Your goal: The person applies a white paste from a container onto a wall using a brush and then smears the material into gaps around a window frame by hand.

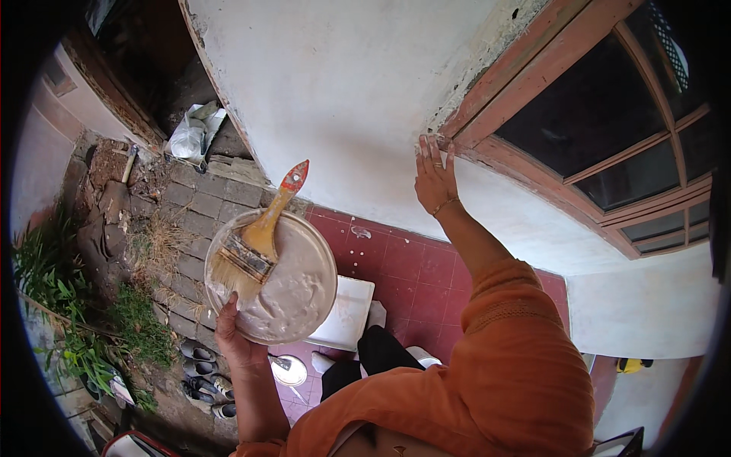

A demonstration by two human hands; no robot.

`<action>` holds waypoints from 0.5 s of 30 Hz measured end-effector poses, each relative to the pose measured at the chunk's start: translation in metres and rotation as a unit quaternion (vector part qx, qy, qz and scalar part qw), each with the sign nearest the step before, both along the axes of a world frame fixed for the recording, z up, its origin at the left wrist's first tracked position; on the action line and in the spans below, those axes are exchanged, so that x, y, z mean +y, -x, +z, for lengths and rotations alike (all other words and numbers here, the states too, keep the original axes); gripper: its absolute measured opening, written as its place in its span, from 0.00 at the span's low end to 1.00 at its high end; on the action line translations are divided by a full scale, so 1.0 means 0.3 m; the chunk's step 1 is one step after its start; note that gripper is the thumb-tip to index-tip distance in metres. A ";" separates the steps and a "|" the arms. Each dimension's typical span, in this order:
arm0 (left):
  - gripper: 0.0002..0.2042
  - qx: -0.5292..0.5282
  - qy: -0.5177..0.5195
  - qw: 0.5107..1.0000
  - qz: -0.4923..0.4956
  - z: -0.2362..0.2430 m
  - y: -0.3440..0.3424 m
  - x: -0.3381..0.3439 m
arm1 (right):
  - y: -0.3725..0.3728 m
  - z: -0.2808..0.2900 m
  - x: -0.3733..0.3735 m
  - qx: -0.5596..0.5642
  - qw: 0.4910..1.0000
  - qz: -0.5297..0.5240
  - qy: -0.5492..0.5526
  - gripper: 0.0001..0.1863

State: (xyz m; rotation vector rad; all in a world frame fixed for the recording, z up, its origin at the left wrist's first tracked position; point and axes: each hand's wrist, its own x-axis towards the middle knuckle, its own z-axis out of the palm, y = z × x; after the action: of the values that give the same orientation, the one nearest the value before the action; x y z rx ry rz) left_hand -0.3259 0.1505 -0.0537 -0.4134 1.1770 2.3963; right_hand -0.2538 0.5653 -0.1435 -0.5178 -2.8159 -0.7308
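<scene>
My left hand (234, 335) grips the near rim of a round, shallow container (332, 255) filled with thick off-white paste (293, 301). Across the container lies a wide paintbrush (257, 232), its pale bristles toward my thumb and its yellow handle with a red tip sticking out past the far rim. The fingers below the container are hidden. My right hand (436, 177) is stretched up with fingers extended against the white wall (343, 114), just beside the lower corner of the reddish-brown wooden window frame (476, 137).
Below are red floor tiles (396, 263) with white splashes, a white rectangular board or lid (344, 312) and a small round dish (289, 371). To the left run grey pavers (205, 204), plants (84, 354) and several shoes (199, 373). A hammer (131, 162) and a white bag (194, 133) lie farther off.
</scene>
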 end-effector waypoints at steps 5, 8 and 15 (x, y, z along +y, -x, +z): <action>0.27 0.006 0.001 1.000 -0.001 0.008 -0.001 -0.004 | -0.006 0.076 -0.083 0.031 0.996 -0.027 0.084 0.28; 0.27 -0.002 0.006 1.000 0.004 0.016 0.000 -0.002 | 0.006 0.080 -0.091 0.105 0.981 -0.031 0.157 0.30; 0.26 -0.001 0.004 1.000 -0.007 0.002 0.005 0.002 | 0.066 0.017 -0.071 0.008 0.974 -0.120 0.192 0.33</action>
State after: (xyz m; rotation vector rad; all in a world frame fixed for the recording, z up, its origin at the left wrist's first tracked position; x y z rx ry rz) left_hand -0.3273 0.1510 -0.0530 -0.4097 1.1842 2.3802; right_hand -0.2737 0.5441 -0.1384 -0.9318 -2.9181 -0.2076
